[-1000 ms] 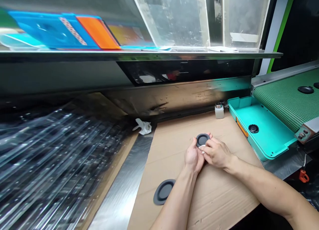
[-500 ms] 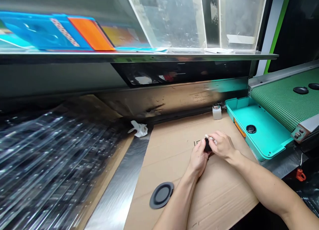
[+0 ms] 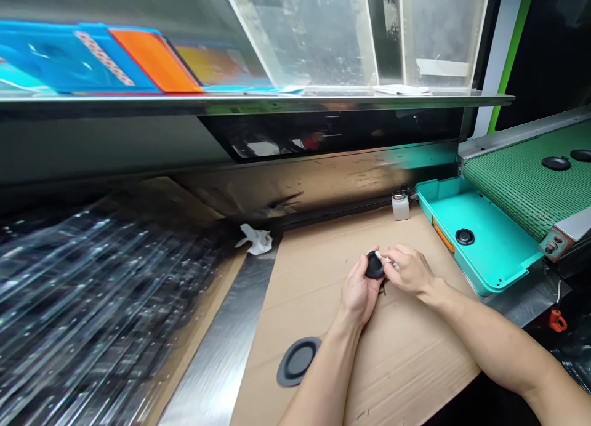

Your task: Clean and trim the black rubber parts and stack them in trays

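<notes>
Black disc now facing up more, was edge-on; left hand gripping it over cardboard, right hand pinching white wad against it. Teal tray sitting beside green conveyor. Resting discs: one on cardboard, one in tray, two on conveyor.

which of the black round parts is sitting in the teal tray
The small black disc lying in the teal tray. The others are elsewhere: one in the left hand, one on the cardboard, two on the green belt.
</notes>
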### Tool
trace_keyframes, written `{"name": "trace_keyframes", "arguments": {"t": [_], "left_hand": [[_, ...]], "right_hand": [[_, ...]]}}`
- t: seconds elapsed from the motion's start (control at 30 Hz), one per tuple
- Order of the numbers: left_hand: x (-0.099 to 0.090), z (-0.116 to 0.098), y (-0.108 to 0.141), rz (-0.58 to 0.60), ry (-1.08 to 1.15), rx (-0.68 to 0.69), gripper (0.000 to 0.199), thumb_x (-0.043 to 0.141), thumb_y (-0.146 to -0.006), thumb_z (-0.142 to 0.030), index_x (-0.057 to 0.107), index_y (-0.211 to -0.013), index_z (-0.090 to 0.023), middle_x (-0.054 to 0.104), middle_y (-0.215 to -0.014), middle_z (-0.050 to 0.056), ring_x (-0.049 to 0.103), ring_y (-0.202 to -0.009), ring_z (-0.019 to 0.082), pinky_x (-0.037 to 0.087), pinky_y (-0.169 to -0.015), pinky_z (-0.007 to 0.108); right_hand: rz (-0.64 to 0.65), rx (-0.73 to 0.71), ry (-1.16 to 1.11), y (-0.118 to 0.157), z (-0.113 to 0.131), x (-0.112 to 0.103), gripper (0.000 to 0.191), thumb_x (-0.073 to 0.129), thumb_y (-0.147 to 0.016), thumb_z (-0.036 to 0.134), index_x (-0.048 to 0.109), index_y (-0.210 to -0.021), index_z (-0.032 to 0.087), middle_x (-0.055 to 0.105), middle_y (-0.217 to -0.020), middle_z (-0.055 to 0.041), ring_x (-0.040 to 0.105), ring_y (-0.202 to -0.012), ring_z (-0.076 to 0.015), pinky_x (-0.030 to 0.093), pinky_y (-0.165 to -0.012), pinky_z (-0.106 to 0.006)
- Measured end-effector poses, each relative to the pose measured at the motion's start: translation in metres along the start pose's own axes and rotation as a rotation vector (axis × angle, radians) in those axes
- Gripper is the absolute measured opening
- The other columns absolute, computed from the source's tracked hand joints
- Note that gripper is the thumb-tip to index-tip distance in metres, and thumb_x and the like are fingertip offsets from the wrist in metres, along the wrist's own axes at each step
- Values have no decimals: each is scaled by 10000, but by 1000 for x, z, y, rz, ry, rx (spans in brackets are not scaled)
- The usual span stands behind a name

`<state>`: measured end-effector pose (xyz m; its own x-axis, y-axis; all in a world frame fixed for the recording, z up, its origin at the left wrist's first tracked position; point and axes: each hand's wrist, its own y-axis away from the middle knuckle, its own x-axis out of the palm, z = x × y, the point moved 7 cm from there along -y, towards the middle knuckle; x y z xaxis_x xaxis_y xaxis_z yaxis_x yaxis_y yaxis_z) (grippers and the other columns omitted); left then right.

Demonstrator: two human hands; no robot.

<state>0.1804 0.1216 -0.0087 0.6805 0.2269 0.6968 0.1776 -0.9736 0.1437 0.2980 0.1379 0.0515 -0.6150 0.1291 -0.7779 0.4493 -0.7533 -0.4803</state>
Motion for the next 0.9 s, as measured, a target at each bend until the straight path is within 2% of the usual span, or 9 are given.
{"name": "trace_keyframes", "arguments": {"t": [0.1,0.17,0.27,0.37,0.47,0.6,0.73,0.9], "left_hand": [[5,3,3,35,-24,4,307,664,-909,-364,702,-1119,-143,728,-1164,142,662,-1161,269,511,-1045,451],[4,1,4,33,-25,28,318,687,-892,-372,700,-1114,-145,727,-1178,151,647,-1192,278,488,-1069,460],[3,0,4,26,-8,15,325,677,-894,-391,696,-1114,-153,721,-1205,157,647,-1196,288,471,-1083,482],[6,6,6,45,13,-36,316,644,-912,-388,702,-1117,-153,711,-1231,143,646,-1195,277,477,-1085,462],[14,10,9,71,35,-51,300,585,-950,-353,710,-1106,-129,707,-1228,137,623,-1226,263,485,-1085,422],[18,10,13,59,70,-138,307,494,-982,-320,711,-1077,-125,694,-1247,160,613,-1239,293,521,-1040,485],[11,-1,14,30,138,-216,325,477,-935,-282,707,-1090,-113,676,-1270,182,616,-1229,342,531,-1007,554],[3,-14,9,10,196,-200,333,466,-912,-218,701,-1120,-105,660,-1295,188,612,-1233,340,546,-994,538]], "right_hand": [[31,-18,33,2,6,6,187,541,-941,193,681,-1062,219,681,-1054,-51,607,-971,-178,450,-815,-259],[82,-9,37,4,10,13,146,549,-927,191,674,-1001,208,684,-1013,-53,606,-923,-183,450,-782,-266],[156,-90,-43,7,23,21,84,571,-903,182,646,-932,203,683,-951,-35,603,-857,-171,443,-759,-259],[125,-102,-54,6,27,17,88,568,-895,172,626,-948,212,685,-977,-30,604,-873,-172,433,-746,-256],[3,56,19,0,10,1,103,525,-929,184,613,-976,211,681,-992,-46,603,-900,-184,423,-751,-267],[-116,205,43,-4,-21,-18,106,503,-968,225,607,-954,213,676,-972,-47,601,-900,-182,408,-753,-265],[-171,236,77,-6,-43,-25,140,494,-978,243,619,-927,209,667,-931,-46,588,-867,-182,391,-743,-271],[-129,231,155,-7,-58,-23,145,517,-957,222,624,-862,201,661,-898,-59,577,-853,-193,383,-747,-282]]}}
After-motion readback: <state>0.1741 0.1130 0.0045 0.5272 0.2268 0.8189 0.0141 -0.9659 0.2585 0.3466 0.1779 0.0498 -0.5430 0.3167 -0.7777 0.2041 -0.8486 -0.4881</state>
